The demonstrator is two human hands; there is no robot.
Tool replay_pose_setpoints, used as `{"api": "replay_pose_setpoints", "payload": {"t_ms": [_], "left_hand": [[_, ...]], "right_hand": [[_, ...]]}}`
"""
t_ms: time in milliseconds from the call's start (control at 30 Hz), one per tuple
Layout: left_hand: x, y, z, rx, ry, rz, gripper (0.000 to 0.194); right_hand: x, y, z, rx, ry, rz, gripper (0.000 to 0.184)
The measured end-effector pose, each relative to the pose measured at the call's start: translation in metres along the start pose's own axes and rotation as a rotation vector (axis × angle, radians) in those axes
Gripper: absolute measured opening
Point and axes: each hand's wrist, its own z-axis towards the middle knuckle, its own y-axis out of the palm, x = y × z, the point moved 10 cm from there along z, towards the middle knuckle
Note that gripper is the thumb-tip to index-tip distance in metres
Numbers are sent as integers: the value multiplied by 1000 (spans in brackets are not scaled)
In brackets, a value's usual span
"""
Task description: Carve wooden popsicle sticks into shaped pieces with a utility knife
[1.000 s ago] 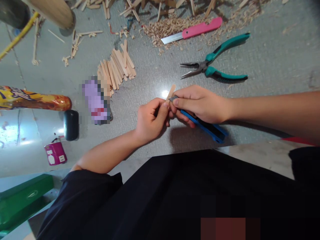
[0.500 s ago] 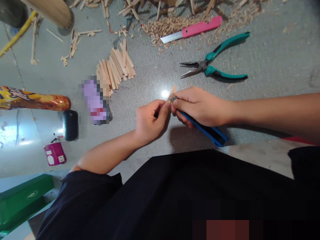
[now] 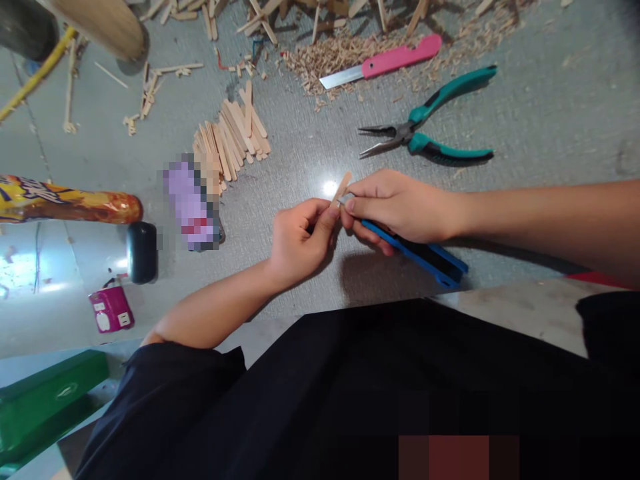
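Observation:
My left hand [image 3: 303, 240] is closed, pinching a wooden craft stick [image 3: 343, 183] between thumb and fingers. The stick's far end sticks up past the fingertips; its lower part is hidden. Wrapped in my right hand [image 3: 400, 207] is a blue utility knife [image 3: 425, 258], its handle slanting down to the right under the palm. The grey metal tip by my right thumb meets the stick just beside my left thumb. Up and left of the hands lies a pile of craft sticks [image 3: 230, 137]. Needle-nose pliers [image 3: 417, 130] with green handles rest spread above my right hand.
A pink knife [image 3: 400, 59] with its blade out lies on wood shavings [image 3: 320, 57]. At left are a blurred purple object [image 3: 187, 200], a bottle [image 3: 75, 203], a black case [image 3: 142, 252] and a magenta item [image 3: 113, 309]. The table's near edge runs by my body.
The rear of the knife handle has swung slightly right and up, and the blade tip has tilted at the stick. My left hand stays nearly still.

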Motion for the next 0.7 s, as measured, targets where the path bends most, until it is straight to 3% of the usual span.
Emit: {"api": "replay_pose_setpoints", "payload": {"t_ms": [333,533,700], "left_hand": [[2,0,2,26,-36,-57,41],[-3,-2,-1,65,-44,-41,37],[-1,-2,-3,62,-21,28,36]], "right_hand": [[-2,1,0,-12,-16,73,36],[-4,-4,-4,101,-63,-2,34],[-2,-4,-2,102,-17,-107,34]]}}
